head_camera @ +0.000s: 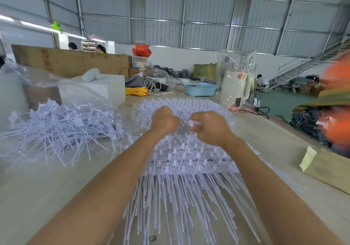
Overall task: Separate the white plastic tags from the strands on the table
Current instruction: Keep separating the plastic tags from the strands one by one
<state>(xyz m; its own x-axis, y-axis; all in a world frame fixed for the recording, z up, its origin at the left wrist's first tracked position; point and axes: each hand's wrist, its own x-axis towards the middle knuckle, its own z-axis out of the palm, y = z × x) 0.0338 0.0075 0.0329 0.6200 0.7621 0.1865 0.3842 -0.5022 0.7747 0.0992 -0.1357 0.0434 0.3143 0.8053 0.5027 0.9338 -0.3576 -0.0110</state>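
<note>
A wide stack of joined white plastic tags [189, 157] lies on the table in front of me, its thin strands fanning toward me. Both my hands are over the stack's far half. My right hand [210, 128] pinches one white tag [194, 123], whose strand hangs down from the fingers. My left hand [164, 120] is curled into a fist over the stack; what it holds is hidden. A loose heap of separated tags [62, 129] lies to the left on clear plastic.
A clear plastic bag [47, 85] rises behind the left heap. A white box [106, 89], yellow cord [136, 91], a blue basket [200, 89] and a wrapped white cylinder [234, 89] stand at the back. A cardboard piece [325, 169] lies right; a person in orange [335, 115] sits there.
</note>
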